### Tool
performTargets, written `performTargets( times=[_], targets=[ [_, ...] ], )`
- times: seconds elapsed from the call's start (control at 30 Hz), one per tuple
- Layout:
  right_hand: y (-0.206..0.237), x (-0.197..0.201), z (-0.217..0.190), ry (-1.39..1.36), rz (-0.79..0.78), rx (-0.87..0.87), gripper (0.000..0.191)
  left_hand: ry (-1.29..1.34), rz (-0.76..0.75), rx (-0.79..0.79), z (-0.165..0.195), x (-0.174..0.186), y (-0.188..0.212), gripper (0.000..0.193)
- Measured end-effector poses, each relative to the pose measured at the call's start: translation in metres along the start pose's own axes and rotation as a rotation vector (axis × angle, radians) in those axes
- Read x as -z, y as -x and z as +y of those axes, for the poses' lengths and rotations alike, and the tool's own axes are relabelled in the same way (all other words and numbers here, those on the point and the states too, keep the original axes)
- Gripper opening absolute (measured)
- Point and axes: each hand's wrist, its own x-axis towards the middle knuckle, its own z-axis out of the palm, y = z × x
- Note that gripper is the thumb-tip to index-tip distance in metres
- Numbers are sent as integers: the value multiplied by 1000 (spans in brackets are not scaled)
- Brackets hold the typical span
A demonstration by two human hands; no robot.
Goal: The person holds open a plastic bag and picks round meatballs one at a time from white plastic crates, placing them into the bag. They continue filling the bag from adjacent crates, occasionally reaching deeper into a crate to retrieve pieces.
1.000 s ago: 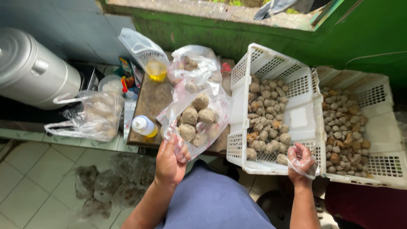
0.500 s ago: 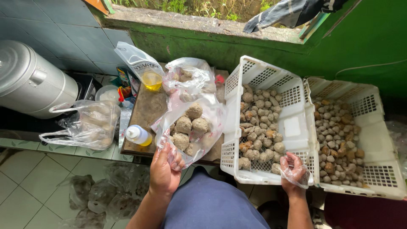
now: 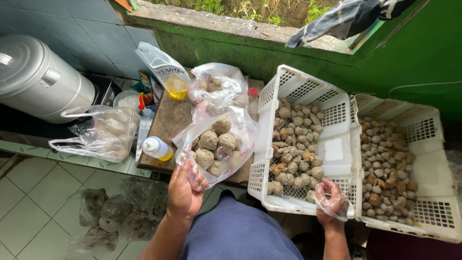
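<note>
Two white perforated plastic crates side by side on the right: the left crate [image 3: 337,149] half filled with small, rough, beige and brown lumps [image 3: 296,159], the right crate [image 3: 433,168] filled with similar, browner lumps. Far left, a large round brushed-metal pot [image 3: 38,77], lying against the blue tiled wall. Between pot and crates, a worn brown wooden bench [image 3: 168,120] carrying soft things. Near its left edge, a knotted clear plastic bag [image 3: 103,132] of pale lumps. In the middle, an open clear crinkled plastic bag [image 3: 216,144] holding larger, round, grainy grey balls. Behind it, another crumpled clear bag [image 3: 219,86] and a pouch of yellow oil [image 3: 168,77]. Just left of the open bag, a small white squeeze bottle [image 3: 156,148] lying on its side. Below on the tiled floor, more filled bags [image 3: 115,214]. Left hand [image 3: 185,192] pinching the near edge of the open bag. Right hand [image 3: 332,202], sheathed in thin clear film, resting on the near rim of the left crate, fingers curled over lumps; grasp cannot be told.
</note>
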Motion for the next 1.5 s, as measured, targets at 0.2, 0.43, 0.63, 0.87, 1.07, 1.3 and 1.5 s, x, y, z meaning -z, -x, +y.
performTargets(
  times=[0.2,0.43,0.63,0.87,1.07,1.3,1.5],
  targets=[
    [-1,0,3,21,-13,-20,30,-18,16,-17,-1,-1,0,45],
    [-8,4,-10,84,-70,-21,36,-11,-21,-5,1,1,-3,48],
    [-51,-7,-95,-37,-131,283,53,-7,26,23,3,8,-3,20],
    [-116,-116,-220,186,-312,881,84,-44,23,-5,1,6,-10,12],
    [-173,-161,-268,-1007,-936,-332,43,-85,76,-46,10,-18,-43,33],
    [-183,-124,-277,-739,-871,159,21,-63,46,-113,16,-22,-25,25],
    [-189,-91,-239,-611,-956,234,28,-86,-15,-66,-15,-20,2,45]
  ],
)
